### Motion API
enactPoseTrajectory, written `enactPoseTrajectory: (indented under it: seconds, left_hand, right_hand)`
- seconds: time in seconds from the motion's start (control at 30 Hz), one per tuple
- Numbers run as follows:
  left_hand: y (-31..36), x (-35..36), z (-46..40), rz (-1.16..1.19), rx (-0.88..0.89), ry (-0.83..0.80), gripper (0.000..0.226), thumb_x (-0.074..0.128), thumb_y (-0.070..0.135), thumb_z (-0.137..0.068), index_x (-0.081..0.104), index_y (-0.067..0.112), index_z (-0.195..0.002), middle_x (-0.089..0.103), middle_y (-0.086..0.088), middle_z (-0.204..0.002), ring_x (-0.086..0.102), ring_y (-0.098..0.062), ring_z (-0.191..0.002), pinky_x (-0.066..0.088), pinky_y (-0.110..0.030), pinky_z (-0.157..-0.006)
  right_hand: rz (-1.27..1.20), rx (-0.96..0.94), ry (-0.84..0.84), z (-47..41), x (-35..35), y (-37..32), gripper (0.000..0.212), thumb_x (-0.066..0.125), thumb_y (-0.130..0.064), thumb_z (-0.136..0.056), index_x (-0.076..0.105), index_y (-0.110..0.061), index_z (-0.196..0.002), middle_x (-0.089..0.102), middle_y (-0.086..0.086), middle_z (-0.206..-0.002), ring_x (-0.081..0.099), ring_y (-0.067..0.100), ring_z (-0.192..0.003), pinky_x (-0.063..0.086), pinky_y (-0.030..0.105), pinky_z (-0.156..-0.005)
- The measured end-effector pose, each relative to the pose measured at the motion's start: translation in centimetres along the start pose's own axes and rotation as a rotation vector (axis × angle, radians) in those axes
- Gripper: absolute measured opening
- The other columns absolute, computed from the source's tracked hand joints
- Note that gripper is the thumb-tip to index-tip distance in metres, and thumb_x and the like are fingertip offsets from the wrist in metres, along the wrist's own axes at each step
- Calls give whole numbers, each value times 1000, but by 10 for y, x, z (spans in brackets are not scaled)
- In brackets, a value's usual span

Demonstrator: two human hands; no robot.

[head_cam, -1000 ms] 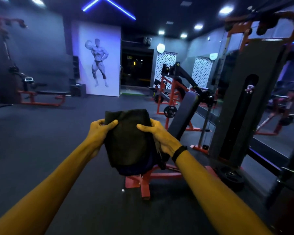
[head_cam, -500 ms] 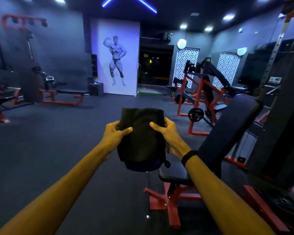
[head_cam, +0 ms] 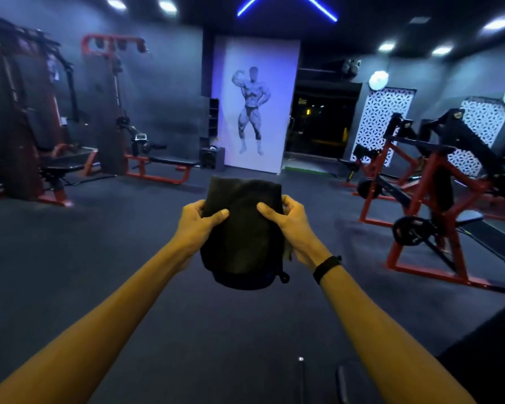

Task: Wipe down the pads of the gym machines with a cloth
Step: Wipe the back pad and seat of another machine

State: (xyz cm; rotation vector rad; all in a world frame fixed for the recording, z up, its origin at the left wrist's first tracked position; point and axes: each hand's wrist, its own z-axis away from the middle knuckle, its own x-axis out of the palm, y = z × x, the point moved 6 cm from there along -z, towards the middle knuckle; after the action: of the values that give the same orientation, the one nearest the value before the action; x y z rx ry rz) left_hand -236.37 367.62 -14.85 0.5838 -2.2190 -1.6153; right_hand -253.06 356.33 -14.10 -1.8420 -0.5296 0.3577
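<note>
Head view: left hand (head_cam: 197,225) and right hand (head_cam: 292,225) grip cloth (head_cam: 242,228) between them.

Both forearms bare, stretched forward from the lower corners of the view, converging toward the centre. Left hand (head_cam: 197,225): thumb laid across the near face of the cloth (head_cam: 242,231), fingers curled round behind its left edge, so it grips that side. Right hand (head_cam: 290,225): mirror pose, thumb on the near face, fingers wrapped round the cloth's right edge. Thumbs point at each other, apart, near the cloth's upper half. Wrists roughly level, palms facing inward. Right wrist carries a dark band (head_cam: 327,265) just behind the hand. Cloth held up off the floor between the two hands.
</note>
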Motion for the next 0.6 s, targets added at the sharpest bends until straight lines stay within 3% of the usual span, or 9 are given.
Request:
enactPoseTrajectory:
  seconds: [0.2,0.4,0.6]
  left_hand:
    - [-77,-13,-142,-27,-21,-38,25,63,4,-96,62,4,-121,71,-8,-110,68,-10,-91,58,-17,-71]
    - [-103,-4,-320,20,-34,-109,27,72,11,-90,66,1,-114,74,-9,-106,72,-8,-83,57,-18,-67]
    - [-154,64,-467,-99,12,-217,23,75,13,-89,68,-1,-106,74,-13,-102,71,-25,-96,60,-42,-84]
  right_hand:
    - [77,2,9,-133,5,74,42,77,-17,-86,61,-2,-121,72,9,-114,72,20,-101,61,33,-82]
    - [79,-32,84,-289,-11,98,34,74,-17,-88,64,-3,-117,74,10,-111,72,22,-101,61,36,-84]
    - [103,-16,284,-386,-87,148,29,77,-16,-83,68,-4,-107,76,11,-105,73,25,-100,61,35,-82]
